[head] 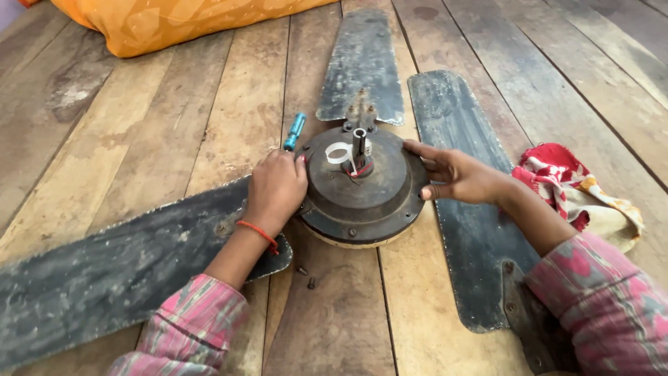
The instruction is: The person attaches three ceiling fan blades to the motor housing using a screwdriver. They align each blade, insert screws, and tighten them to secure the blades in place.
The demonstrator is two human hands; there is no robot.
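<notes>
A dusty ceiling fan motor hub (362, 191) lies on wooden planks with a short shaft (359, 143) standing up from its middle. My left hand (276, 188) is closed around a screwdriver with a blue handle (294, 131), its tip down at the hub's left edge where a long dark blade (118, 271) joins. My right hand (456, 174) rests flat against the hub's right rim, fingers spread. A second blade (362, 63) is still fixed at the top. A third blade (466, 209) lies loose to the right, under my right forearm.
Two small screws (306, 277) lie on the planks below the hub. A red and white patterned cloth (577, 188) sits at the right. An orange cushion (167, 21) fills the top left corner.
</notes>
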